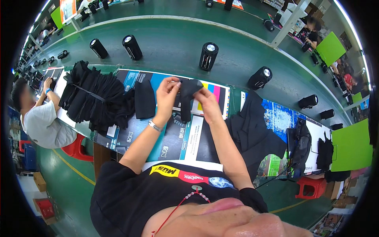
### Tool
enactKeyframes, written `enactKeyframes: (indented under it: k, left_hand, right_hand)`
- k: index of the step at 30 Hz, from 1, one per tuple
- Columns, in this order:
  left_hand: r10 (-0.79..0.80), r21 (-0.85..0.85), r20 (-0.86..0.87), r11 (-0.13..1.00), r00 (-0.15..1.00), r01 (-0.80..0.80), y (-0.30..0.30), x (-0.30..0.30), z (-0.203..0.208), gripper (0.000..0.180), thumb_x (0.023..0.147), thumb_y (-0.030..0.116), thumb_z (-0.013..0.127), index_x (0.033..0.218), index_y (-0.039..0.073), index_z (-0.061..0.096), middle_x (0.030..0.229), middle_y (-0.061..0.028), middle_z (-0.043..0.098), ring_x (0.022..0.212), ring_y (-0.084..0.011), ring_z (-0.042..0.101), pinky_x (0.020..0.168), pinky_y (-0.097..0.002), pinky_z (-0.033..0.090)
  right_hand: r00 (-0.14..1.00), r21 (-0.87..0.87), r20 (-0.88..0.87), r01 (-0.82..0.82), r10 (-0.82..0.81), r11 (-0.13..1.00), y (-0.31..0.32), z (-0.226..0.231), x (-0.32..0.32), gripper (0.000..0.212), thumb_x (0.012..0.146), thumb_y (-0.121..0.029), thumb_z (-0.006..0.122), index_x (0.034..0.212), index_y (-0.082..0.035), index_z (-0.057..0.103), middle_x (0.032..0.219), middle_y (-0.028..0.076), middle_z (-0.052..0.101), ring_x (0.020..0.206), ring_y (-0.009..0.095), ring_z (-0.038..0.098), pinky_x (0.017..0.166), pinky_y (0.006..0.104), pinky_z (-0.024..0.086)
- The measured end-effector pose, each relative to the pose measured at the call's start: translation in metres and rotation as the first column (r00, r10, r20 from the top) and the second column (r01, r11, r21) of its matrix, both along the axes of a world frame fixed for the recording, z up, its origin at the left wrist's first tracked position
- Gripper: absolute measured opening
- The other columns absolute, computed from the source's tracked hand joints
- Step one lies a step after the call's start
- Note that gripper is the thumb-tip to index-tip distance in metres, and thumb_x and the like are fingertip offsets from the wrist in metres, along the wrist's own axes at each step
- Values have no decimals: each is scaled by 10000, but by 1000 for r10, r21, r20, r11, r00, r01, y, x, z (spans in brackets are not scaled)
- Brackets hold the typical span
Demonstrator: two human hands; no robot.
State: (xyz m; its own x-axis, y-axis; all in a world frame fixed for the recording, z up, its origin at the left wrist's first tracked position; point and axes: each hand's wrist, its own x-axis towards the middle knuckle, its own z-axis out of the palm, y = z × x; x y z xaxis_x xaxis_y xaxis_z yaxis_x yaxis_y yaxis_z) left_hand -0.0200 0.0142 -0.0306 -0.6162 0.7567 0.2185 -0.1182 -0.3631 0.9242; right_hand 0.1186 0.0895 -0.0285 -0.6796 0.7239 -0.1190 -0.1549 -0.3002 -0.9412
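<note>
Between my hands, above the worktable, is a folded piece of black fabric (187, 102), with a flap hanging down from it. My left hand (167, 95) is closed, pinching the upper left edge of the fabric between thumb and fingers. At the opposite upper corner, my right hand (209, 103) grips the same fabric with bent fingers. A flat black fabric piece (145, 99) lies just left of my left hand. Farther left is a thick bundle of black fabric pieces (89, 96) with a strip around it. Loose black fabric (254, 132) lies heaped to the right of my right forearm.
Printed sheets (158, 136) cover the tabletop. Beyond it, black cylindrical speakers (208, 57) stand along a green conveyor belt (169, 51). A co-worker (47, 120) sits at the left near a red stool (79, 149). A green panel (351, 146) stands at the right.
</note>
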Motion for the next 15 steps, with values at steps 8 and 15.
enactKeyframes:
  k: [8,15]
  left_hand:
    - [-651,-219,72,729,756,648,58,-29,46,228,907,189,583,1043,10,618,959,-2,602,797,-54,548,696,-223,456]
    - [34,33,-607,999,794,-17,193,-41,33,181,824,156,662,871,-18,664,873,-96,632,761,-154,595,680,-271,475]
  right_hand:
    - [904,181,-233,402,-358,898,63,58,5,96,873,-33,616,965,-25,588,847,-6,575,776,75,535,699,219,425]
    - [634,752,-98,552,-767,360,143,47,-17,94,828,-65,642,888,0,611,926,136,607,777,237,593,717,339,465]
